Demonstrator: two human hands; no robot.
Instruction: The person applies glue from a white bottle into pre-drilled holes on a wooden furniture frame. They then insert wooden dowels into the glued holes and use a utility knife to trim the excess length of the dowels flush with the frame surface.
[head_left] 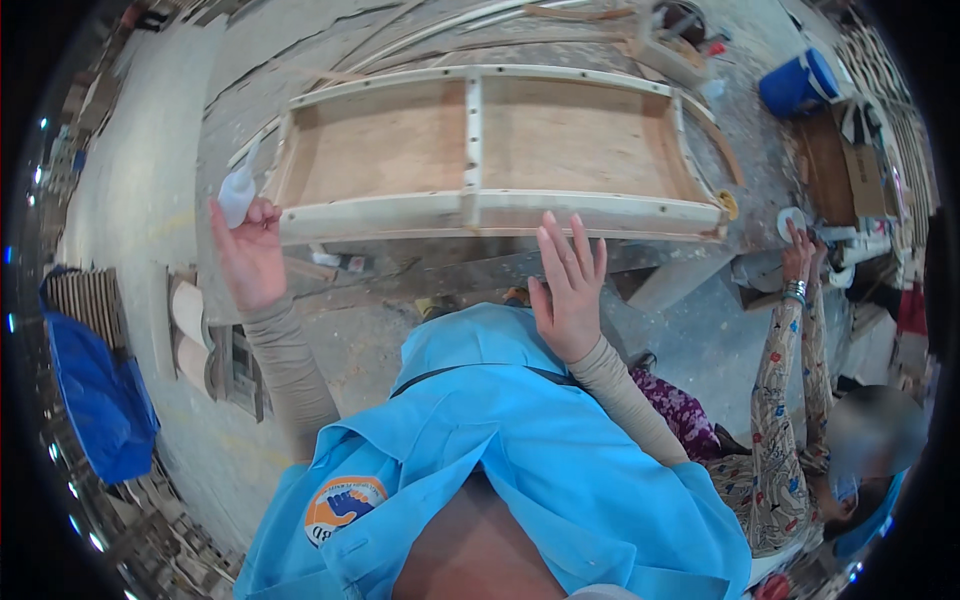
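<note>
A white squeeze bottle with a thin nozzle is held in my left hand, beside the left end of a wooden frame. The nozzle points away from me. My right hand is open, fingers stretched out, by the near rail of that frame; whether the fingertips touch it I cannot tell. The long wooden frame has pale rails, a crossbar in the middle and a flat wooden panel inside. Dark dots, like holes or fastener heads, line its rails.
On the right a co-worker's hand reaches toward a round white object. A blue bucket and a cardboard box stand at the far right. Curved wooden strips lie behind the frame. A blue bag is at the left.
</note>
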